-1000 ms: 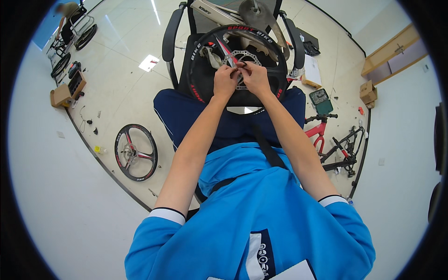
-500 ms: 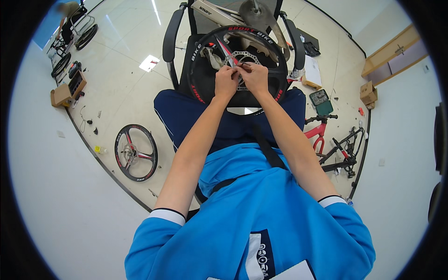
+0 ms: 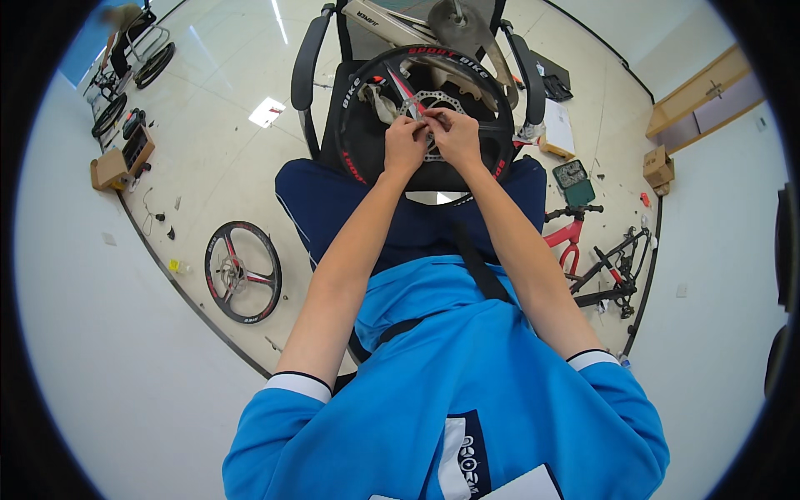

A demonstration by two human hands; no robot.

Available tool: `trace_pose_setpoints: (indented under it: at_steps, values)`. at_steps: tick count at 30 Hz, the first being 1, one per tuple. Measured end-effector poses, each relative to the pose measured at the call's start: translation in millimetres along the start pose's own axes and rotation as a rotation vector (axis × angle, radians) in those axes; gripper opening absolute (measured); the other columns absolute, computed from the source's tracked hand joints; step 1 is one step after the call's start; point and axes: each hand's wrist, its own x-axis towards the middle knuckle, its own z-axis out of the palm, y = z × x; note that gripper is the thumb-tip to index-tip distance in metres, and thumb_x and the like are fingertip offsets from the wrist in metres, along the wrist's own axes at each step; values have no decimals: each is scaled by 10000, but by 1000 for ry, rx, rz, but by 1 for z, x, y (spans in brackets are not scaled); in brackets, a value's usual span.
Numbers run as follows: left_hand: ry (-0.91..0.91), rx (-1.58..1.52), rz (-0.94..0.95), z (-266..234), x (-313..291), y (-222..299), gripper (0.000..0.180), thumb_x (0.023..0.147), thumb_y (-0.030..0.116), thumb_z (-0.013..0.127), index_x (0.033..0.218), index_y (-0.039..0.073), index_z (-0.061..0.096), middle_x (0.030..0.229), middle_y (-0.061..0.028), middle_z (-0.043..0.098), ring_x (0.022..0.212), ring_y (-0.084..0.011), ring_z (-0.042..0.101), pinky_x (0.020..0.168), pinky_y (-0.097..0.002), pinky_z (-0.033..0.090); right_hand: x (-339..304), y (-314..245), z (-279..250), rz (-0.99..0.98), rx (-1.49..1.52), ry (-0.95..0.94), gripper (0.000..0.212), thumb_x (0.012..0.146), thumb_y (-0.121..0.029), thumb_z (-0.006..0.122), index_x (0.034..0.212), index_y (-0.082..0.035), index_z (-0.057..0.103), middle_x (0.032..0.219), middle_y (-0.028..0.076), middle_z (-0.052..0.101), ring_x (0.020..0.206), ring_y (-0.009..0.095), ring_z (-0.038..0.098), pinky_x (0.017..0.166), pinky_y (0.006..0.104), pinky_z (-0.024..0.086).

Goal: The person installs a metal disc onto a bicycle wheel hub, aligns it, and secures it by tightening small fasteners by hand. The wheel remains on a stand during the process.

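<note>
Work surface: one black office chair [image 3: 309,62] with two armrests, turned toward me, standing on a glossy pale tiled floor [image 3: 225,150].

On the chair: one black spoked bicycle wheel [image 3: 492,132], spoke trim in red and white, silver brake disc [image 3: 444,97] at the middle; near edge at my knees. Behind it, one white bicycle frame [image 3: 383,21] and one grey rounded part [image 3: 458,25].

Hands, mine: left hand [image 3: 404,150] and right hand [image 3: 456,140], side by side over the hub, fingertips pinched together and meeting there; whatever small piece may sit between them, I cannot tell.

Floor, to my left: a second three-spoke wheel [image 3: 265,279], black with red; an opened cardboard carton [image 3: 107,172] by the wall. Far left, one person [image 3: 125,17] beside a wheeled metal frame.

Floor, to my right: a red bicycle frame [image 3: 569,235] with handlebar, a black frame [image 3: 604,279] next to it, an open green case [image 3: 579,193], a cardboard box [image 3: 657,165].

Room: white walls [image 3: 125,317], one wooden door [image 3: 696,87].

Lettering: red and white capitals around the wheel's rim; dark capitals on the white frame's tube; white print on a dark patch [image 3: 477,450] of my blue shirt [image 3: 425,350].
</note>
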Motion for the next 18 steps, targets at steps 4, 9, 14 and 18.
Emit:
trace_pose_setpoints:
  at_steps: [4, 9, 14, 18]
  values:
    - [20, -38, -61, -3, 0, 3, 127, 769, 92, 751, 866, 11, 740, 802, -145, 663, 712, -312, 665, 667, -381, 533, 1, -7, -6, 69, -26, -25, 135, 853, -66, 709, 936, 37, 733, 786, 134, 742, 705, 145, 723, 637, 254, 542]
    - [32, -23, -28, -4, -1, 0, 145, 771, 105, 754, 885, 19, 732, 770, -143, 671, 697, -302, 674, 660, -363, 538, 4, -11, -5, 24, -62, -13, 155, 809, -111, 747, 846, 37, 719, 731, 157, 714, 622, 191, 702, 588, 292, 526]
    - [33, -4, -76, -2, -5, 5, 134, 778, 85, 738, 895, 20, 730, 774, -157, 669, 721, -329, 669, 673, -400, 527, 5, -16, -3, 52, -95, -8, 191, 769, -135, 788, 822, 31, 712, 723, 142, 711, 620, 189, 692, 597, 293, 527]
    - [48, -69, -129, -5, -3, 11, 126, 774, 93, 743, 862, 6, 719, 756, -162, 666, 708, -337, 667, 662, -405, 526, 6, -18, -2, 36, -177, -8, 210, 758, -154, 800, 811, 20, 696, 704, 131, 699, 641, 195, 697, 611, 296, 529]
